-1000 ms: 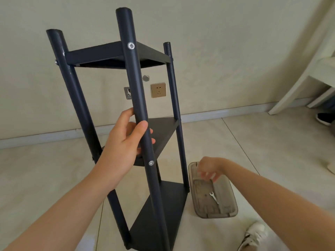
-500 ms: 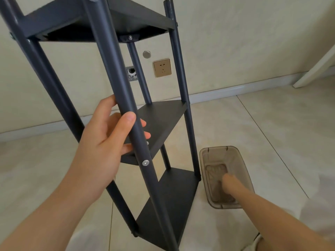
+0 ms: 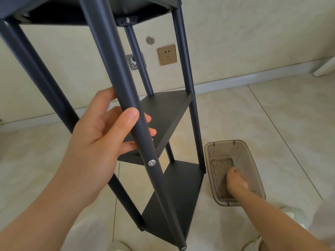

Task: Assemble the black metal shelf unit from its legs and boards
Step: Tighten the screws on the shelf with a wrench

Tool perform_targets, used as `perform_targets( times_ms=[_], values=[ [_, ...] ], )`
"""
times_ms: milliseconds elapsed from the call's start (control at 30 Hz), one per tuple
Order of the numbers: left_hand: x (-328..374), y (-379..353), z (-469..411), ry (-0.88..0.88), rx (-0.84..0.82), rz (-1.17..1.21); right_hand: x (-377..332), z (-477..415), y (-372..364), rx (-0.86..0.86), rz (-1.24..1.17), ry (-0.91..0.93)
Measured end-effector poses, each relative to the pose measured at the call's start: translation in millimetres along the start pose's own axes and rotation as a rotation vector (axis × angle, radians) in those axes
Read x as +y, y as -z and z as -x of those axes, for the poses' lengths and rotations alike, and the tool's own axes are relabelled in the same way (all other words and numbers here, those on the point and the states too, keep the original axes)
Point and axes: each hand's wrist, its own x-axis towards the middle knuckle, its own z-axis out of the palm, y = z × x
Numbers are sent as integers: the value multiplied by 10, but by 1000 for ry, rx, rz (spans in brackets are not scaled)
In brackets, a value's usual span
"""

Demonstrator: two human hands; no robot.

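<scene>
The black metal shelf unit stands on the tile floor with three boards fixed between its legs: a top board, a middle board and a bottom board. My left hand grips the nearest leg just above a silver screw. To the right of the shelf, my right hand reaches down into a brown translucent plastic bin. Its fingers are curled on the bin's floor. What they hold is hidden.
Behind the shelf the wall carries a gold socket, a metal plate and a baseboard. A white furniture leg stands at the far right. My white shoe is by the bin.
The view has moved closer and lower, so the top board now fills the upper edge. My right hand went deeper into the bin and covers the spot where a small wrench lay.
</scene>
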Motion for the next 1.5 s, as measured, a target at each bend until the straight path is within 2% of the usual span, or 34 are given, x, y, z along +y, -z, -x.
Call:
perform_targets(
  times_ms=[133, 500, 900, 1133, 1333, 1500],
  values=[
    [1, -41, 23, -7, 7, -1, 32, 1, -25, 32, 54, -15],
    [2, -2, -11, -20, -12, 2, 31, 27, 25, -28, 87, -48],
    [31, -55, 10, -19, -33, -17, 106, 13, -61, -38, 142, 14],
    [54, -107, 32, -25, 28, -102, 99, 70, -99, -89, 202, -2],
    [50, -138, 31, -12, 134, -150, 82, 112, -140, -63, 55, -30],
    [85, -170, 23, -21, 213, -222, -55, 159, 91, 5, -21, 61]
  ],
)
